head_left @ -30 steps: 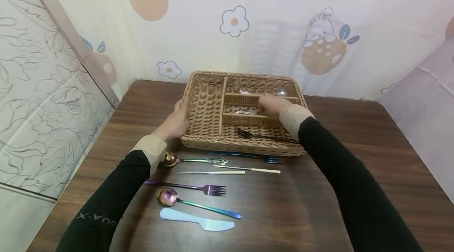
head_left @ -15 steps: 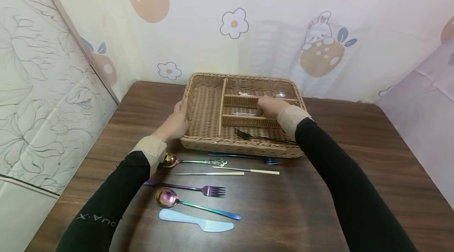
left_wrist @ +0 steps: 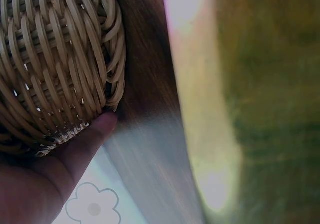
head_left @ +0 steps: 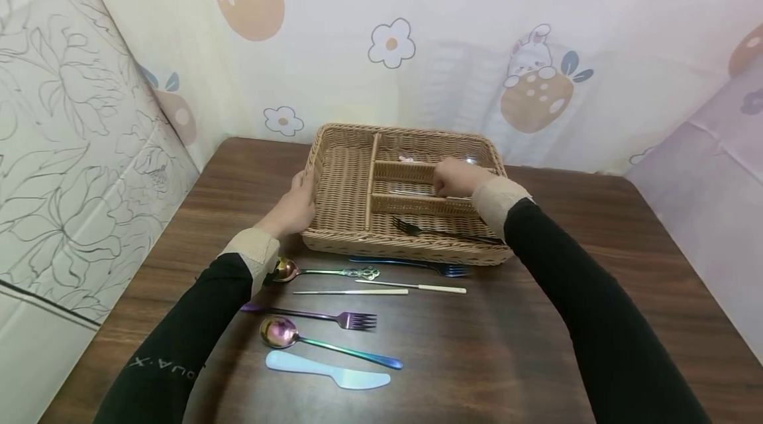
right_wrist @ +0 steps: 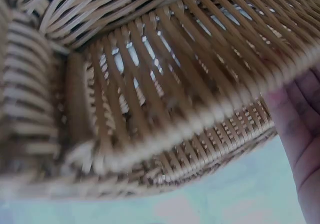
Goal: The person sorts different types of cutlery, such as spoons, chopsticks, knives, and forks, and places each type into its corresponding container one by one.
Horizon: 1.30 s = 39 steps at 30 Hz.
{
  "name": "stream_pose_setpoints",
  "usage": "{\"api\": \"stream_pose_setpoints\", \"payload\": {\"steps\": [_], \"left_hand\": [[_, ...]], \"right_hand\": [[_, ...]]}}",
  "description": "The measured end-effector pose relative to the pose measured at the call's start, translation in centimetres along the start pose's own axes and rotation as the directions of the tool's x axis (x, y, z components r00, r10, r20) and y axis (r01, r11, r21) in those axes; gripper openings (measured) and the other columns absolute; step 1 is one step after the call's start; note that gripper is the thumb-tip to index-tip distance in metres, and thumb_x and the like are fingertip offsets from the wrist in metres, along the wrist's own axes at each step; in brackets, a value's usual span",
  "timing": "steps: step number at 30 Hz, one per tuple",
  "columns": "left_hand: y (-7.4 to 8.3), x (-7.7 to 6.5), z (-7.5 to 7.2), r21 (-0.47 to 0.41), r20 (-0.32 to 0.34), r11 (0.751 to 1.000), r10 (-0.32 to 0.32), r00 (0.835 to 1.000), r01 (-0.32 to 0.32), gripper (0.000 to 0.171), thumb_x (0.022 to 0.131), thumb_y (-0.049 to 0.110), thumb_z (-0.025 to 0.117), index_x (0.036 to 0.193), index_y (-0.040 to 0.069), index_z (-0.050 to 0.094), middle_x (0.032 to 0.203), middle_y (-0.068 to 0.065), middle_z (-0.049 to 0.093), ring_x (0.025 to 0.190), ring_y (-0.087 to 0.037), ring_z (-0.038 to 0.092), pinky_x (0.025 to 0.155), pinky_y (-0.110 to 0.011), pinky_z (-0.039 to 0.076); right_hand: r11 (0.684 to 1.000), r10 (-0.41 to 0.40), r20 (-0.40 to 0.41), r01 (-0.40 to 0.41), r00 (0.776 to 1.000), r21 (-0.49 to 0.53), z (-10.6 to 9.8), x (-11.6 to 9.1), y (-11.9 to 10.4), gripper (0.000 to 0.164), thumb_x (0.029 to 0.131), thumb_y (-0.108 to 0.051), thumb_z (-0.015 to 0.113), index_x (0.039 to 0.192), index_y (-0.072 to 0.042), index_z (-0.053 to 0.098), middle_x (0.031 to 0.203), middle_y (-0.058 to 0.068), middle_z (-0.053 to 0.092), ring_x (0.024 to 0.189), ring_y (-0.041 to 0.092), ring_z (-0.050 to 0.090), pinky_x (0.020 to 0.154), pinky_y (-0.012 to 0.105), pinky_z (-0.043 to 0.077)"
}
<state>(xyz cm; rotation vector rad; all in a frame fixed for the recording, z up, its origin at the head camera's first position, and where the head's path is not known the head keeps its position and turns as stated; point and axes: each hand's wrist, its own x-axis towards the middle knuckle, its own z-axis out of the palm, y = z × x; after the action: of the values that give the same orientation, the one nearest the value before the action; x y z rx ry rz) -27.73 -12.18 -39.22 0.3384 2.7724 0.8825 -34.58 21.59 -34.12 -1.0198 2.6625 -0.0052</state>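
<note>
Basket [head_left: 342, 192], wicker, divided, on table [head_left: 507, 351] in head view. Left hand [head_left: 292, 209] at basket's left wall, touching outside. Right hand [head_left: 459, 179] down in basket's middle right compartment, fingertips hidden; thin silvery utensil [head_left: 408, 193] lies there, just beside it. Black fork [head_left: 447, 234] in basket's front right compartment, silvery spoon [head_left: 471, 161] partly visible in back one. Before basket, nearest first: blue fork [head_left: 454, 271], ornate spoon [head_left: 287, 270], two thin sticks [head_left: 442, 289], purple fork [head_left: 353, 320], rainbow spoon [head_left: 279, 332], light blue knife [head_left: 360, 379]. Left wrist view: finger extended straight, tip against basket's edge, not curled. Right wrist view, blurry: fingers by basket's divider; can't tell if gripping.
</note>
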Motion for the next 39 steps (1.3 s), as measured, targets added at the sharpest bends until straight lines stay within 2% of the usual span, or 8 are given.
{"api": "stream_pose_setpoints", "payload": {"steps": [3, 5, 8, 11, 17, 23, 30, 39], "left_hand": [[0.1, 0.0, 0.0, -0.01, 0.002, 1.0, -0.001, 1.0, 0.001, 0.069, 0.101, 0.007, 0.029, 0.155, 0.003, -0.012, 0.162, -0.023, -0.007, 0.072, -0.028, 0.056, 0.07, -0.038, 0.05], [0.1, -0.1, -0.1, -0.012, 0.001, 1.0, 0.001, 1.0, -0.001, 0.069, 0.101, 0.007, 0.03, 0.155, 0.003, -0.013, 0.162, -0.023, -0.007, 0.073, -0.028, 0.056, 0.072, -0.039, 0.05], [0.0, -0.1, -0.1, -0.015, 0.004, 1.0, -0.003, 1.0, 0.003, 0.07, 0.101, 0.006, 0.031, 0.155, 0.004, -0.014, 0.163, -0.022, -0.008, 0.067, -0.026, 0.054, 0.066, -0.037, 0.049], [-0.1, -0.1, -0.1, -0.017, 0.007, 1.0, 0.002, 1.0, -0.002, 0.071, 0.101, 0.005, 0.031, 0.155, 0.004, -0.014, 0.163, -0.023, -0.008, 0.061, -0.022, 0.049, 0.06, -0.033, 0.046], [-0.3, -0.1, -0.3, -0.001, 0.005, 1.0, 0.013, 1.0, -0.013, 0.071, 0.1, 0.005, 0.032, 0.155, 0.002, -0.013, 0.162, -0.024, -0.007, 0.061, -0.022, 0.05, 0.061, -0.034, 0.046], [-0.3, -0.1, -0.2, 0.005, 0.004, 1.0, 0.022, 1.0, -0.022, 0.071, 0.1, 0.006, 0.031, 0.155, 0.002, -0.012, 0.162, -0.025, -0.006, 0.065, -0.025, 0.053, 0.065, -0.037, 0.048], [-0.4, -0.1, -0.1, 0.001, 0.006, 1.0, 0.025, 1.0, -0.025, 0.07, 0.1, 0.007, 0.03, 0.155, 0.002, -0.012, 0.162, -0.025, -0.006, 0.067, -0.027, 0.054, 0.067, -0.038, 0.049], [-0.4, 0.0, -0.2, -0.006, 0.01, 1.0, 0.028, 1.0, -0.028, 0.07, 0.099, 0.006, 0.03, 0.155, 0.0, -0.013, 0.161, -0.027, -0.006, 0.065, -0.026, 0.055, 0.061, -0.034, 0.048]], "right_hand": [[1.0, 0.022, -0.007, -0.022, 1.0, -0.005, -0.8, -0.9, -0.1, 0.024, 0.086, 0.003, 0.066, 0.062, -0.001, 0.062, 0.055, -0.002, 0.046, 0.053, 0.009, 0.034, 0.057, 0.027, 0.038], [0.999, 0.031, -0.027, -0.031, 0.999, -0.009, -1.3, -1.6, -0.2, 0.017, 0.085, 0.001, 0.069, 0.068, -0.001, 0.068, 0.06, 0.001, 0.057, 0.055, 0.009, 0.045, 0.059, 0.029, 0.046], [0.999, 0.035, -0.047, -0.035, 0.998, -0.005, -2.0, -2.5, -0.4, 0.006, 0.084, -0.003, 0.072, 0.079, 0.0, 0.072, 0.072, 0.006, 0.068, 0.064, 0.014, 0.059, 0.066, 0.033, 0.053], [1.0, 0.027, -0.061, -0.028, 0.998, -0.005, -2.7, -3.3, -0.8, 0.009, 0.083, -0.008, 0.074, 0.088, 0.0, 0.073, 0.081, 0.009, 0.072, 0.072, 0.019, 0.066, 0.071, 0.036, 0.056], [0.999, -0.032, -0.095, 0.031, 0.995, -0.02, -3.4, -4.4, -2.4, 0.006, 0.083, -0.007, 0.074, 0.085, -0.003, 0.071, 0.074, 0.005, 0.068, 0.065, 0.015, 0.059, 0.064, 0.033, 0.052], [0.996, -0.085, -0.137, 0.079, 0.987, -0.048, -3.8, -5.2, -4.7, 0.01, 0.082, -0.001, 0.069, 0.075, -0.007, 0.065, 0.063, 0.0, 0.053, 0.059, 0.013, 0.042, 0.058, 0.031, 0.04], [0.988, -0.135, -0.142, 0.123, 0.981, -0.09, -4.1, -6.2, -7.5, 0.003, 0.083, -0.005, 0.072, 0.086, -0.007, 0.071, 0.076, 0.0, 0.063, 0.068, 0.013, 0.052, 0.065, 0.032, 0.048], [0.973, -0.222, -0.172, 0.206, 0.96, -0.106, -3.9, -7.7, -10.6, 0.012, 0.087, -0.002, 0.066, 0.078, -0.01, 0.065, 0.071, -0.003, 0.055, 0.064, 0.009, 0.043, 0.061, 0.028, 0.042]]}}
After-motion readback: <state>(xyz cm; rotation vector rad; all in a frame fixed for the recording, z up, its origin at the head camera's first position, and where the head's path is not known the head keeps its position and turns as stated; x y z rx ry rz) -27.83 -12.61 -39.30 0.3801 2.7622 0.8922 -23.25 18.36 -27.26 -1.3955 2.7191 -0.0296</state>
